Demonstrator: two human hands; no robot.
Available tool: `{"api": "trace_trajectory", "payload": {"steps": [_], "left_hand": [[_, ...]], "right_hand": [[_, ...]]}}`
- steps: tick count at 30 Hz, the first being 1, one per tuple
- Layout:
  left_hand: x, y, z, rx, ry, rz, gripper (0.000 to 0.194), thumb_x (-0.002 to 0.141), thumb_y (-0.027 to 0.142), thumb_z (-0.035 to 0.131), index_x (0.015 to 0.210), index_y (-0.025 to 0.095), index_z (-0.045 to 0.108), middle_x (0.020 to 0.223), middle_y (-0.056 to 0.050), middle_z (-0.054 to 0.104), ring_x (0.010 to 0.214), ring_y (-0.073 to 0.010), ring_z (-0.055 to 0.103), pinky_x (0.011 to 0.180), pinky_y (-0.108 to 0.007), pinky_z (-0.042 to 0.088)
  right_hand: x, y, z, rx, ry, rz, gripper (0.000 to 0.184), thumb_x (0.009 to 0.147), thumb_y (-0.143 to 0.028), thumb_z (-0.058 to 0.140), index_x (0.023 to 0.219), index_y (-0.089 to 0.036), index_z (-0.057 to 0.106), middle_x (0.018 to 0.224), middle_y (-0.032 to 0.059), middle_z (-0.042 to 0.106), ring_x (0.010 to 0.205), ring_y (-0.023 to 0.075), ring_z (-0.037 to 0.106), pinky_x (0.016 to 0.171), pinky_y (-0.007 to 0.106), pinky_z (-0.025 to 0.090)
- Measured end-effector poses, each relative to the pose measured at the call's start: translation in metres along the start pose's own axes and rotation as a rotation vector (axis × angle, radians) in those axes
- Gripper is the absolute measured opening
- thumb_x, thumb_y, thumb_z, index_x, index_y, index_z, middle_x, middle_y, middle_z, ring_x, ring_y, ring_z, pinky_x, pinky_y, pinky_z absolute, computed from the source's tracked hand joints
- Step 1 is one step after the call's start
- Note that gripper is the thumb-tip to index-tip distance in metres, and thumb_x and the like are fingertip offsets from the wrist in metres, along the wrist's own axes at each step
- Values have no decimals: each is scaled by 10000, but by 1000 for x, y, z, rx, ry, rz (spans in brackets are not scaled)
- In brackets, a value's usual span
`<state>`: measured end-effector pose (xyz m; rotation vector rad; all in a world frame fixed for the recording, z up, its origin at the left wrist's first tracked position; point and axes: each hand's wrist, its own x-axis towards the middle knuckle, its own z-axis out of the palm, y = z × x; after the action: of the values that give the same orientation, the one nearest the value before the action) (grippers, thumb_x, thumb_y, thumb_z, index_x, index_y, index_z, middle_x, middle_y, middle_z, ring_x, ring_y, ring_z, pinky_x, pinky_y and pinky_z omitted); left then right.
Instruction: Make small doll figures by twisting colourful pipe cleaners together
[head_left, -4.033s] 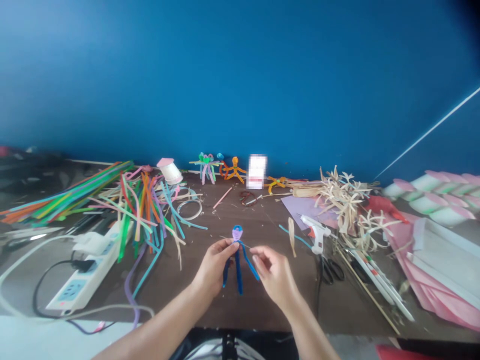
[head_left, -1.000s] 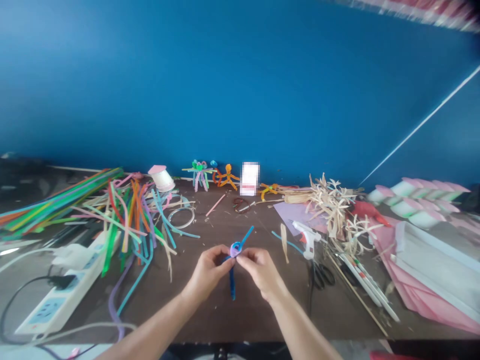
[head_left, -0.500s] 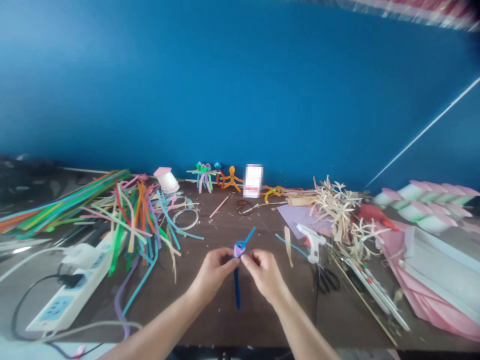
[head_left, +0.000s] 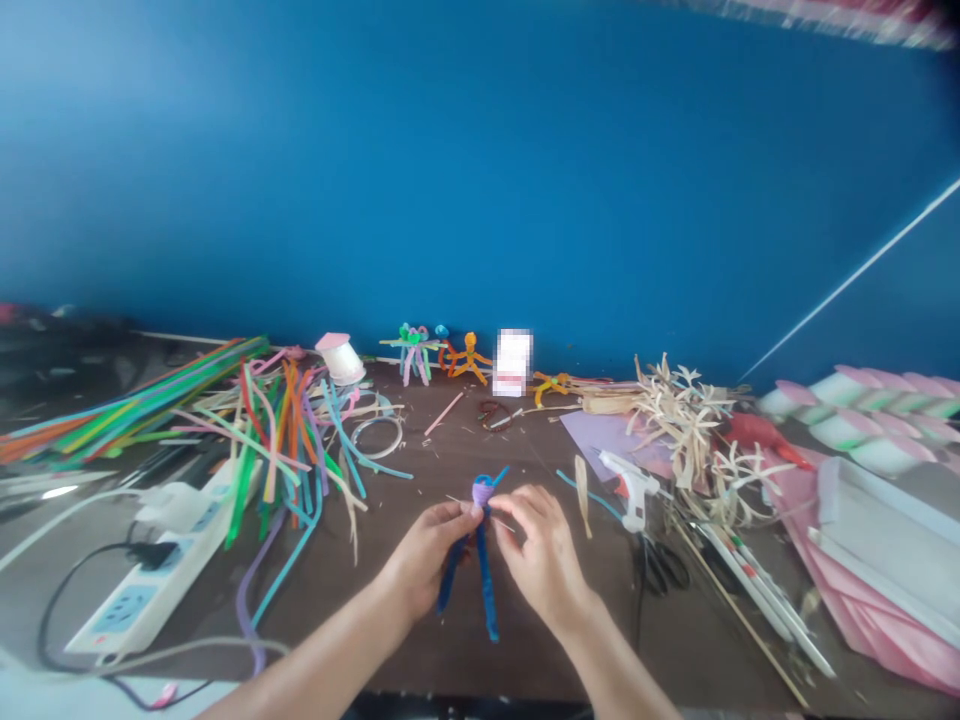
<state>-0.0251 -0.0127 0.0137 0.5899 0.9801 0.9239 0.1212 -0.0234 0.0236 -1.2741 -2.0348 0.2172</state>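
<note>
Now, your left hand (head_left: 429,549) is gripping the blue pipe-cleaner figure (head_left: 485,580), your half-closed right hand (head_left: 541,553) hovering just beside it.

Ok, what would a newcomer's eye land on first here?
The tangle of multicoloured pipe cleaners on the table's left jumps out, opposite the pale dried leaf strips on the right. In the centre, the left hand and right hand hold a blue pipe-cleaner figure.

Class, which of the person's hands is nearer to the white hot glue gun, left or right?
Right. The right hand sits left of the hot glue gun; the left hand is farther off, past the blue pipe-cleaner figure.
</note>
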Motion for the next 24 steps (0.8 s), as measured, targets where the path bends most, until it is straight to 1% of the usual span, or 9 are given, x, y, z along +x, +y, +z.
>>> {"api": "trace_trajectory", "payload": {"steps": [4,6,9,12,14,17,19,21,24], "left_hand": [[-3,5,-1,-35,-16,-33,259,553,322,748,633,123,601,506,36,526,440,-62,459,438,-174,350],[-3,4,-2,-38,-5,-47,258,540,312,757,619,123,602,492,40,513,425,-57,445,428,-171,338],[-2,1,-3,-41,6,-43,259,515,299,773,597,120,605,472,48,482,412,-43,407,413,-159,302],[0,-2,-4,-1,-15,17,260,534,323,762,594,121,610,464,49,468,414,-39,382,415,-158,286],[2,-2,-4,88,-27,93,254,566,339,742,596,122,614,465,44,474,422,-44,384,424,-162,289],[4,0,-4,221,-13,204,247,596,344,721,620,121,616,481,36,501,446,-56,407,449,-169,312],[4,2,-4,245,-24,221,251,603,346,715,647,123,611,494,36,509,454,-60,414,457,-173,320],[4,4,-4,224,-66,190,259,604,349,714,661,121,604,500,38,507,449,-58,407,451,-174,313],[2,5,-4,170,-101,145,263,589,339,726,670,122,601,508,40,506,445,-53,401,445,-171,308]], "right_hand": [[0,0,-3,-24,3,-47,149,808,-163,503,931,-207,575,785,29,569,752,177,511,706,316,382],[1,-1,-4,-51,1,-79,139,810,-181,503,929,-196,573,776,32,555,753,177,502,711,319,371],[1,-1,-5,-92,-19,-116,104,832,-186,477,875,-188,572,757,30,535,741,173,487,705,318,351],[3,-2,-8,-132,-57,-137,121,855,-178,447,839,-185,567,757,30,532,732,168,476,695,316,334],[5,-3,-10,-157,-82,-138,138,862,-168,435,813,-183,563,757,30,533,729,166,474,693,314,327],[9,-6,-15,-150,-112,-121,157,859,-151,426,766,-177,549,747,29,535,721,163,471,693,311,325],[10,-7,-17,-89,-125,-96,146,846,-139,431,756,-175,539,749,28,537,730,162,474,705,309,331],[11,-7,-18,24,-136,-42,131,828,-135,445,737,-173,532,742,24,536,737,160,481,714,301,342],[11,-3,-13,300,-179,131,155,824,-184,456,692,-166,537,700,10,532,694,145,489,658,263,363]]}}
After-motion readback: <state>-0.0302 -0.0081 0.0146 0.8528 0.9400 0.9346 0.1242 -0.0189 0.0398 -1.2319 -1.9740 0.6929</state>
